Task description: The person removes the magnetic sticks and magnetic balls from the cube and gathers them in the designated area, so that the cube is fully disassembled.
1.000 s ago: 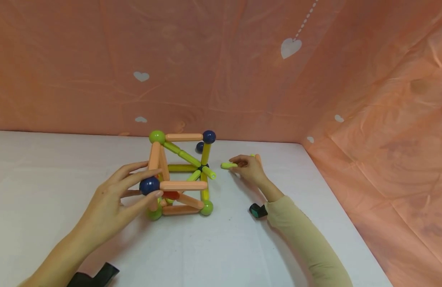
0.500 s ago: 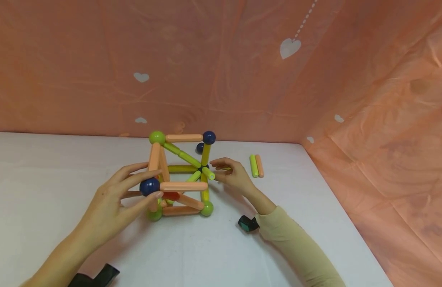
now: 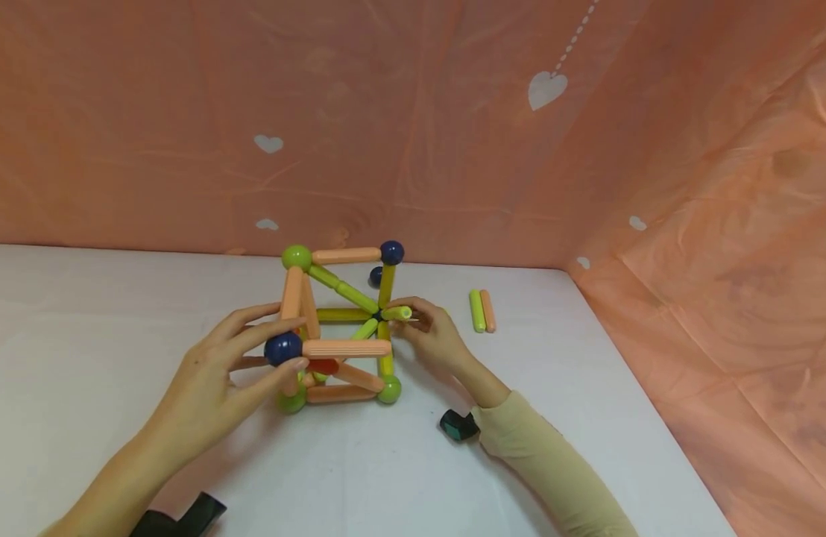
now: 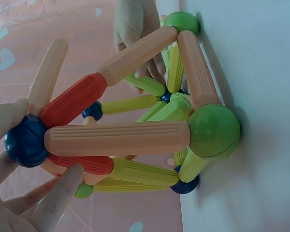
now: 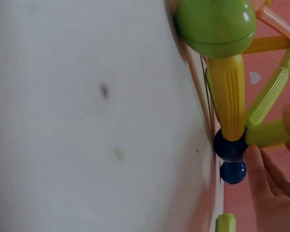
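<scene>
A frame of ridged magnetic rods and balls, in peach, lime, yellow and red, stands on the white table. My left hand grips the navy ball at its near left corner, thumb and fingers on either side. At the frame's right side, my right hand pinches a lime rod that sticks out from a low navy ball. In the right wrist view the fingers lie around that lime rod's outer end. A peach rod runs right from the left-held ball, and a green ball sits at the near right base.
A loose lime rod and a peach rod lie side by side to the right. Behind the frame rests a loose navy ball. Pink cloth hangs along the table's back and right.
My right hand has moved left from a loose lime rod to the frame. The protruding lime rod has swung from pointing down-right to pointing right. My left hand keeps its hold.
</scene>
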`<state>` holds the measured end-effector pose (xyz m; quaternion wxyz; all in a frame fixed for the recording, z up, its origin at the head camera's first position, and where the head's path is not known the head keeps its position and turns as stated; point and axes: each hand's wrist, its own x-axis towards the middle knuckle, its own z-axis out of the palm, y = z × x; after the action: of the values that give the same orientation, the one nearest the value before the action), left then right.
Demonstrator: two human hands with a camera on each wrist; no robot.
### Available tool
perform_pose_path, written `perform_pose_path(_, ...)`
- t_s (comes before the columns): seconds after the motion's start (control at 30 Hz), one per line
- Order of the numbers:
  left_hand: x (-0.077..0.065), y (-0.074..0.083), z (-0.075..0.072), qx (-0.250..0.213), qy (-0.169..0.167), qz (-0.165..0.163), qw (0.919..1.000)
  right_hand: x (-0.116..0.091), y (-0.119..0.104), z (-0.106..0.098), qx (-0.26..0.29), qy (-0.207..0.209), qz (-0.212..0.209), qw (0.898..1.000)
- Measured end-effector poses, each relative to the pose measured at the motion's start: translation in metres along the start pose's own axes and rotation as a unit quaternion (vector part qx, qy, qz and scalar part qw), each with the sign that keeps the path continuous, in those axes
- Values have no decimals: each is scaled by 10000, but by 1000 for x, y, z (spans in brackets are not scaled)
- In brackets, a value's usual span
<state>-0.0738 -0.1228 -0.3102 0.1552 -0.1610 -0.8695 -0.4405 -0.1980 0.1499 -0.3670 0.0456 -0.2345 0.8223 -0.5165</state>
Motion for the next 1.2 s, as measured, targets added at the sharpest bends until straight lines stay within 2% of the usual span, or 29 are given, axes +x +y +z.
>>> perform_pose_path(0.2, 0, 0, 0, 29, 13, 23, 10000, -1, 2, -2, 202, 296, 368, 9987)
perform_pose_path(0.47, 0, 0, 1, 33, 42, 98, 9999, 2, 5, -5, 277, 300, 848, 9956)
perform_pose_path(0.57, 0, 0, 1, 5, 2, 53, 10000, 5, 7, -9, 721, 245, 1101, 9910)
perform_pose_path(0.7, 0, 0, 1, 11, -5, 50, 10000, 9, 7, -14, 1546, 251, 1383, 9779)
perform_pose_path(0.73, 1, 0, 1, 20, 5, 54, 10000, 10, 7, -15, 1613, 264, 1404, 9765)
perform_pose_path(0.8, 1, 0, 1, 25, 12, 55, 10000, 9, 4, -17, 1499, 344, 1497, 9767)
perform_pose_path(1.0, 2, -2, 0, 17, -16, 26, 10000, 3, 4, -30, 479, 952, 1631, 9808)
perform_pose_path(1.2, 2, -4, 0, 54, 42, 114, 9999, -3, 13, -51, 395, 1596, 1609, 9732)
